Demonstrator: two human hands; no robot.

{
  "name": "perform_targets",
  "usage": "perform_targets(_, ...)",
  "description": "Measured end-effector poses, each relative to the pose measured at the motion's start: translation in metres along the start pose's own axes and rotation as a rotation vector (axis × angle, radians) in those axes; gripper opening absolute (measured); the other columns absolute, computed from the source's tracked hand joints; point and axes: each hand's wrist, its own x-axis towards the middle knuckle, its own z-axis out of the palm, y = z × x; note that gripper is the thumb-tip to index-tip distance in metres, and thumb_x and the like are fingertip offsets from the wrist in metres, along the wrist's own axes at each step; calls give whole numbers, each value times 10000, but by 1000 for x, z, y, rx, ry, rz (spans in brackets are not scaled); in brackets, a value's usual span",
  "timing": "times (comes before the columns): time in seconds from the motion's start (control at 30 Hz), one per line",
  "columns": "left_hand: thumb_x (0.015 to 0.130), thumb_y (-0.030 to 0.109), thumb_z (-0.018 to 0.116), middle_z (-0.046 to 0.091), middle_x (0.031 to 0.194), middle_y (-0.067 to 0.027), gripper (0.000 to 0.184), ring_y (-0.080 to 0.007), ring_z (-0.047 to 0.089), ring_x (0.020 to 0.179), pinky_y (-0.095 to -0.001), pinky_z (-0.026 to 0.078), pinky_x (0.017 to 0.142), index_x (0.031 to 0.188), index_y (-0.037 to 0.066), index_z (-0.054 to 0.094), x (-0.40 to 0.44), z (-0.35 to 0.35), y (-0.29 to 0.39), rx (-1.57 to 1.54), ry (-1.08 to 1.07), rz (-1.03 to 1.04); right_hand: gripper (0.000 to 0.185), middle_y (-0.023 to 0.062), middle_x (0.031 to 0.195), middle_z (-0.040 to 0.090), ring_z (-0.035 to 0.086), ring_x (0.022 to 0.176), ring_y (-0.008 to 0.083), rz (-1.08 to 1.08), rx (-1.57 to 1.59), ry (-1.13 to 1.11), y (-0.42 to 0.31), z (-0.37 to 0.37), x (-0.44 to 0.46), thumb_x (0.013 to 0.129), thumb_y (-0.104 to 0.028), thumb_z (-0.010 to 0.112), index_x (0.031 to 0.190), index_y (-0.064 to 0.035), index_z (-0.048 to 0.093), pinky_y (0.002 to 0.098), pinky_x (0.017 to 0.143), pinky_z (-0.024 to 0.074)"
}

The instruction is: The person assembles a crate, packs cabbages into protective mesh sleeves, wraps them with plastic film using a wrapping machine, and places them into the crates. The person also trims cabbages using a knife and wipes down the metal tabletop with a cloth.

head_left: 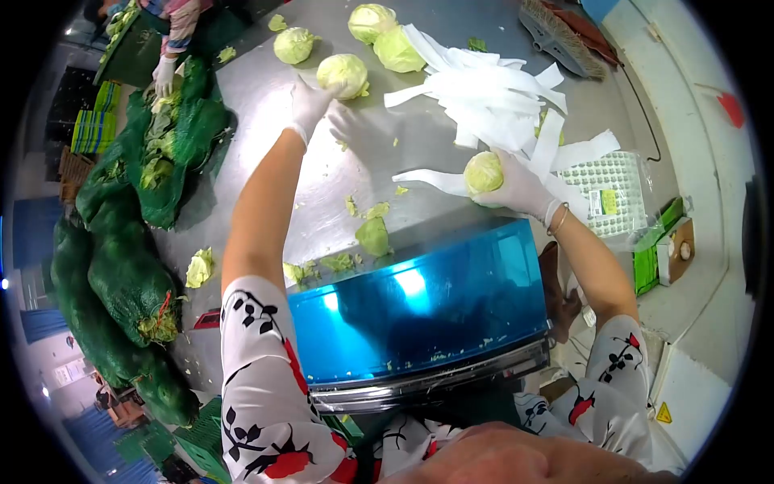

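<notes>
While my right hand (pixel 520 187) curls round a cabbage (pixel 484 172) beside the white strips (pixel 492 97) | my left hand (pixel 310 105), half-open, seemingly empty, is just beside another cabbage (pixel 343 74) | seems early: three further heads (pixel 293 45) lie on the metal table (pixel 322 222), all bare.

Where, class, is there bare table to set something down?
Between the green net sacks and the left hand; also between that hand and the cabbage in the right hand, barring small leaf scraps. Crowded: under the white strips and sacks.
</notes>
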Motion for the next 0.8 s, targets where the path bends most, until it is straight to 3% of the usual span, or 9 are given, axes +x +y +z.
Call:
perform_targets(0.13,511,638,881,277,1513,-325,1474,-382,359,1395,-390,347,1141,1502,-99,77,53,41,10,-187,-80,-242,912,244,1273,533,517,1205,378,3,39,2,5,6,4,645,-403,849,1362,-30,427,420,1026,416)
perform_targets(0.2,534,616,876,452,1408,-283,1361,-363,465,1314,-406,393,1105,1509,-35,184,40,65,21,-43,138,-187,960,257,1295,512,502,1223,385,-17,31,14,13,10,4,648,-396,853,1396,-8,394,415,1048,404)
perform_targets(0.27,604,561,864,490,1376,-232,1135,-329,519,1246,-406,450,1042,1443,-5,351,29,68,7,-281,142,-149,998,267,1306,499,494,1232,390,-65,14,24,14,10,6,652,-390,856,1419,16,363,412,1065,394)
perform_targets(0.37,746,483,798,517,1357,-177,841,-292,550,1196,-420,481,993,1355,11,462,20,51,-12,-506,67,-161,986,265,1312,496,489,1239,387,-67,31,33,16,14,5,658,-388,851,1405,36,367,403,1070,390)
perform_targets(0.47,896,277,698,543,1296,-125,580,-261,536,1214,-405,539,900,1360,31,452,-59,-11,23,-1080,-216,-379,999,272,1321,491,485,1246,389,-38,39,9,12,12,2,657,-405,847,1411,38,364,403,1070,390)
perform_targets(0.53,975,310,566,531,1336,-104,493,-276,516,1245,-424,512,943,1387,67,447,-77,-33,-28,-1034,-392,-189,981,266,1334,489,478,1258,378,-28,-5,-72,7,3,4,665,-407,843,1410,26,375,399,1074,386)
perform_targets(0.6,983,328,548,519,1367,-104,514,-278,505,1269,-431,478,998,1407,63,429,-115,-78,-54,-1123,-338,-453,934,247,1350,489,469,1276,355,-50,-91,-193,7,-10,13,681,-391,840,1406,-2,398,391,1083,379)
perform_targets(0.7,933,298,641,584,1281,-108,521,-228,586,1161,-392,493,957,1356,39,482,-202,-165,-88,-946,-134,-329,947,257,1349,513,475,1261,404,-162,-437,-126,-6,-10,33,707,-544,753,1409,6,433,424,1066,390)
perform_targets(0.8,910,239,686,587,1263,-96,535,-201,598,1126,-343,508,927,1354,24,477,-304,-241,-122,-728,200,-310,893,246,1345,519,496,1243,380,-308,-306,-98,-55,1,58,725,-546,742,1397,-32,456,414,1080,378)
